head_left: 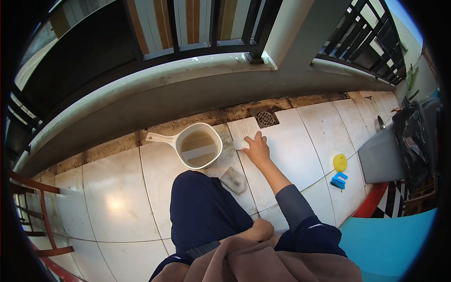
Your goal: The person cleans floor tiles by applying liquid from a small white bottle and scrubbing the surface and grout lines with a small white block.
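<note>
My right hand (257,148) is on the white floor tiles with its fingers closed on a small white block (241,145), just below the round drain grate. A white dipper (220,151) holding cloudy water stands to the left of it, its handle pointing left. Between the dipper and my legs lies a grey, stained pad (233,181). My left hand (263,230) is closed near my knee, low in the view; what it holds, if anything, is hidden.
A yellow sponge (339,162) and a blue brush (338,181) lie on the tiles at the right. Beyond them stands a grey bin (383,157) with a black bag. The drain (266,119) is by the low wall (188,96). A reddish rack (43,216) is at the left.
</note>
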Demonstrator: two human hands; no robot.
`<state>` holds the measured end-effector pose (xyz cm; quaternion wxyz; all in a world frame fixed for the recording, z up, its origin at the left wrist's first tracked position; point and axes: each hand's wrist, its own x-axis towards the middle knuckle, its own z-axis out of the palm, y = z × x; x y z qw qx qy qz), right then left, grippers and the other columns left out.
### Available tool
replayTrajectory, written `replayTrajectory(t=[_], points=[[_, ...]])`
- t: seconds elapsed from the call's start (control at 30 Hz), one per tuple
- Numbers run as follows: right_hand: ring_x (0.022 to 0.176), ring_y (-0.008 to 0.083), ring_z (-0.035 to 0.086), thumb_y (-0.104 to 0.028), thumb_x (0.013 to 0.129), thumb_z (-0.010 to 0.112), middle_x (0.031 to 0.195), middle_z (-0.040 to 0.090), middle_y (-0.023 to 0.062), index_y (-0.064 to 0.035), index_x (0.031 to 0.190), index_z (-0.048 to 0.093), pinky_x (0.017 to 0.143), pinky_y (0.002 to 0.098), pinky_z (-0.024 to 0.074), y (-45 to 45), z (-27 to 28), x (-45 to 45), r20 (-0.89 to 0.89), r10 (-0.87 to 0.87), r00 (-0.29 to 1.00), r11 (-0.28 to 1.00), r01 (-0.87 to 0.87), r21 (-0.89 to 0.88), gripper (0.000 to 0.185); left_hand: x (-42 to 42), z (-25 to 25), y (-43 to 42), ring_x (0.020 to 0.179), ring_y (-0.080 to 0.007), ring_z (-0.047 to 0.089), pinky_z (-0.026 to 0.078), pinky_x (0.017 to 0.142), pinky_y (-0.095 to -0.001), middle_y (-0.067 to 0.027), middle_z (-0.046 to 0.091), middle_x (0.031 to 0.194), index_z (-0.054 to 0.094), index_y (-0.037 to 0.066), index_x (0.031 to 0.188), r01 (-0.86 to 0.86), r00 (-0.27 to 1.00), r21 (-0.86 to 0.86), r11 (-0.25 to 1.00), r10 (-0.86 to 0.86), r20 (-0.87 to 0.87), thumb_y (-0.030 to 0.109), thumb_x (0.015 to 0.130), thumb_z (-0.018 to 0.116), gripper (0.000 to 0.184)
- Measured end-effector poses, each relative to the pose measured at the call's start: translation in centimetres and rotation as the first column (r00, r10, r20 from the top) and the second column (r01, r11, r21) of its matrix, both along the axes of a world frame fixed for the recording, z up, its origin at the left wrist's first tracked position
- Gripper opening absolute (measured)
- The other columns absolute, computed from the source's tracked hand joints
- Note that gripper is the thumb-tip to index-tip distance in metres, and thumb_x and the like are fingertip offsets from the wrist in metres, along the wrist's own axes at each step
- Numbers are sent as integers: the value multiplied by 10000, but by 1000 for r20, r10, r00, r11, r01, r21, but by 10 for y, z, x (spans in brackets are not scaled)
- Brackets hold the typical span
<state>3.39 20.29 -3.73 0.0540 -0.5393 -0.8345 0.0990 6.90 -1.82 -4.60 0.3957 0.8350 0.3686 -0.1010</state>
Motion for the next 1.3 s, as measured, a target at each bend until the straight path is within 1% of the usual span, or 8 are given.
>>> replayTrajectory(t=[0.2, 0.4, 0.5, 0.57, 0.77, 0.87, 1.1, 1.3], points=[[963, 375, 449, -250, 663, 712, 1054, 398, 162, -169, 1026, 586, 736, 414, 476, 30, -6, -21, -21, -8, 1000, 1000, 9, 23, 393, -1, -3, 0, 832, -291, 626, 489, 653, -394, -145, 643, 898, 676, 59, 838, -32, 999, -29, 999, 33, 30, 204, 746, 517, 233], [974, 354, 440, -239, 658, 714, 1043, 393, 141, -177, 1013, 595, 725, 406, 492, -16, -1, 19, 40, -11, 999, 996, 14, -85, 379, 4, -4, -1, 834, -272, 630, 495, 638, -387, -131, 646, 904, 678, 67, 854, -13, 1000, -6, 1000, 13, -8, 175, 735, 539, 213], [967, 351, 441, -246, 658, 712, 1031, 392, 140, -176, 1018, 595, 725, 400, 489, -24, 1, 26, -7, -24, 1000, 996, 23, -89, 384, 8, -7, -3, 826, -272, 631, 498, 625, -389, -127, 645, 906, 679, 74, 860, 16, 1000, 9, 1000, -16, -12, 165, 740, 535, 208], [967, 350, 440, -246, 656, 712, 1029, 392, 143, -176, 1019, 596, 728, 401, 488, -13, -4, 19, -23, -35, 999, 998, 33, -61, 387, 5, -4, -3, 823, -285, 628, 499, 626, -401, -135, 641, 910, 677, 76, 864, 49, 999, 8, 999, -48, -17, 176, 766, 503, 223], [997, 364, 449, -239, 672, 709, 1111, 385, 162, -173, 1033, 592, 752, 396, 485, 24, -4, -12, -20, -82, 996, 996, 81, -42, 385, 3, -8, -2, 828, -285, 626, 501, 631, -393, -129, 641, 909, 676, 74, 873, -3, 1000, -13, 1000, 3, 0, 169, 763, 510, 221], [979, 353, 450, -238, 669, 710, 1080, 392, 154, -175, 1037, 592, 742, 393, 486, 13, -5, -8, 1, -105, 995, 993, 104, -47, 392, -1, -2, 1, 832, -285, 626, 501, 639, -394, -134, 640, 915, 675, 70, 873, -3, 1000, -32, 999, 4, 14, 175, 761, 511, 225], [886, 299, 444, -253, 660, 713, 972, 402, 120, -176, 1013, 601, 726, 380, 465, -40, 2, 36, 18, -49, 999, 997, 50, -63, 378, 8, -11, -2, 827, -276, 630, 500, 630, -388, -117, 643, 929, 677, 78, 873, -9, 1000, -27, 1000, 9, -7, 165, 746, 530, 213], [930, 323, 451, -247, 661, 713, 1027, 409, 138, -166, 1012, 599, 735, 395, 464, -4, -2, 6, -12, -45, 999, 999, 45, -11, 378, 6, -7, -5, 826, -264, 633, 499, 615, -383, -103, 651, 903, 684, 95, 848, -17, 1000, -8, 1000, 17, 9, 160, 728, 554, 189]])
